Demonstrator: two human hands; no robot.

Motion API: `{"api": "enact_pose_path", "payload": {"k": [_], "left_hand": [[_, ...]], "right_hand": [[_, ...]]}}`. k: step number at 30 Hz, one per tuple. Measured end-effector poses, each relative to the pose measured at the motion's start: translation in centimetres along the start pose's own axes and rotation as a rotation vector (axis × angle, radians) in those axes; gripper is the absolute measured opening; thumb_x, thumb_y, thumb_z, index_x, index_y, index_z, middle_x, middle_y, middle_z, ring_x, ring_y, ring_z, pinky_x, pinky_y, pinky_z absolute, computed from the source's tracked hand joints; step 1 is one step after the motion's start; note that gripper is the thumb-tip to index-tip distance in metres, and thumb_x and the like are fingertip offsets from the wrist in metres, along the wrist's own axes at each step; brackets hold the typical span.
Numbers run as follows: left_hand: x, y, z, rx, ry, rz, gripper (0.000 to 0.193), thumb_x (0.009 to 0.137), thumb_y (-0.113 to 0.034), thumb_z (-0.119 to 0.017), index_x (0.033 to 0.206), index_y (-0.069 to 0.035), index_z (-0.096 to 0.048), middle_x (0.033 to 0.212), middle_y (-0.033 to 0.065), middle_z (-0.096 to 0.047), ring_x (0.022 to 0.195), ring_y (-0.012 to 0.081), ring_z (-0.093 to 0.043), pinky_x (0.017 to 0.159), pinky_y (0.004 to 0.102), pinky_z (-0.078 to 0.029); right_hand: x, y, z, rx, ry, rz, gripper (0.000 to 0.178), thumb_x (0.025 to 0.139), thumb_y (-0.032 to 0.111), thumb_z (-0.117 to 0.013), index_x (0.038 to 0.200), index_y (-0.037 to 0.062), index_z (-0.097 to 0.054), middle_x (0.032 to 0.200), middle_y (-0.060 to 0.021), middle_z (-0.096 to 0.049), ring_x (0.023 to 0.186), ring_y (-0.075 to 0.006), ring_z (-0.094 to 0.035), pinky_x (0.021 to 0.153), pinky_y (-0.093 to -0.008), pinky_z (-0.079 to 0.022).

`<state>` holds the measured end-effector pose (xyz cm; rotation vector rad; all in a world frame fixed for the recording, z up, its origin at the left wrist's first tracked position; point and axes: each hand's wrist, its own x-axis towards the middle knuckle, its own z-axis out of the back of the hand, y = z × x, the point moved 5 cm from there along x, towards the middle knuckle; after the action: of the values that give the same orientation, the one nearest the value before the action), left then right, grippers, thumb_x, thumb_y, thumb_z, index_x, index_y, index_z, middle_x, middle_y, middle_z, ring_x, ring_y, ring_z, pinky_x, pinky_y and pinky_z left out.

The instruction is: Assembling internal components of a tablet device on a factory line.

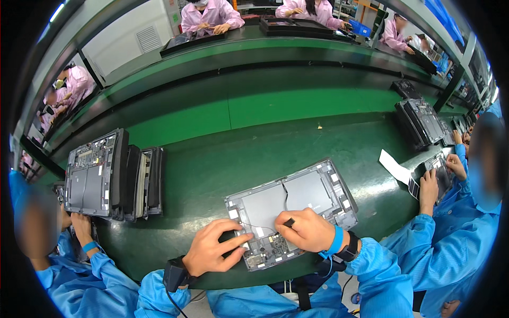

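Chassis lies near bench edge, left grip spread, right grip pinching black object.

Panel stack at left; white strip right.

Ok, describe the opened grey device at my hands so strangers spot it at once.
Go to the near edge of the dark-green workbench, mid-picture. There lies an opened, grey rectangular device, a thin black cable across its panel. Unlike the leaning stack of grey devices at left, it lies flat and singly, your left hand and right hand at its near side.
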<state>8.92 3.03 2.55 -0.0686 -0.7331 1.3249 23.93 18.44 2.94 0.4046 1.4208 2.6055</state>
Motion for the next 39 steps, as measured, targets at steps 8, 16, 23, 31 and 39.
{"api": "enact_pose_path", "payload": {"k": [8, 16, 23, 31, 39], "left_hand": [[0.3, 2.8, 1.6, 0.12, -0.148, 0.102, 0.026, 0.078, -0.013, -0.073, 0.104, -0.014, -0.075, 0.108, 0.0081, -0.062, 0.107, 0.0306, -0.064, 0.085, 0.0401, -0.055], [0.4, 4.0, 1.6, 0.044, -0.189, 0.154, 0.035, 0.074, -0.007, -0.074, 0.109, -0.009, -0.073, 0.11, 0.0116, -0.062, 0.107, 0.032, -0.061, 0.092, 0.0419, -0.052], [3.2, 3.9, 1.3, 0.076, -0.104, 0.119, 0.029, 0.08, -0.007, -0.072, 0.109, -0.01, -0.072, 0.101, 0.0052, -0.062, 0.092, 0.0253, -0.058, 0.08, 0.0366, -0.047], [2.6, 4.7, 0.7, -0.061, -0.181, 0.167, 0.026, 0.084, -0.004, -0.069, 0.109, -0.008, -0.071, 0.093, 0.0068, -0.066, 0.085, 0.0259, -0.06, 0.078, 0.0366, -0.047], [2.0, 4.5, 0.8, -0.28, -0.17, 0.272, 0.031, 0.087, -0.001, -0.061, 0.117, -0.004, -0.068, 0.089, 0.0109, -0.072, 0.078, 0.0238, -0.066, 0.08, 0.0343, -0.048]], "right_hand": [[-0.3, 0.0, -0.2, -0.031, 0.017, 0.066, 0.012, 0.091, 0.01, -0.058, 0.101, 0.003, -0.063, 0.079, -0.0132, -0.061, 0.065, -0.0354, -0.063, 0.062, -0.0402, -0.053], [3.1, 5.0, -0.1, -0.549, -0.248, 0.31, 0.02, 0.077, 0.0, -0.065, 0.096, 0.0019, -0.059, 0.103, -0.0096, -0.057, 0.096, -0.0314, -0.058, 0.08, -0.042, -0.05], [4.9, 2.8, -1.5, -0.493, -0.128, 0.114, 0.017, 0.083, 0.011, -0.069, 0.094, 0.0009, -0.061, 0.086, -0.0155, -0.066, 0.082, -0.0349, -0.065, 0.074, -0.0415, -0.051], [6.7, 2.7, -4.0, -0.605, -0.062, 0.048, 0.027, 0.083, 0.028, -0.073, 0.089, 0.0031, -0.065, 0.075, -0.0124, -0.069, 0.066, -0.0329, -0.067, 0.058, -0.0422, -0.053], [6.4, 3.0, -4.4, -0.596, -0.065, 0.028, 0.026, 0.082, 0.03, -0.074, 0.085, 0.005, -0.068, 0.072, -0.0114, -0.068, 0.065, -0.0314, -0.068, 0.056, -0.0415, -0.053]]}}
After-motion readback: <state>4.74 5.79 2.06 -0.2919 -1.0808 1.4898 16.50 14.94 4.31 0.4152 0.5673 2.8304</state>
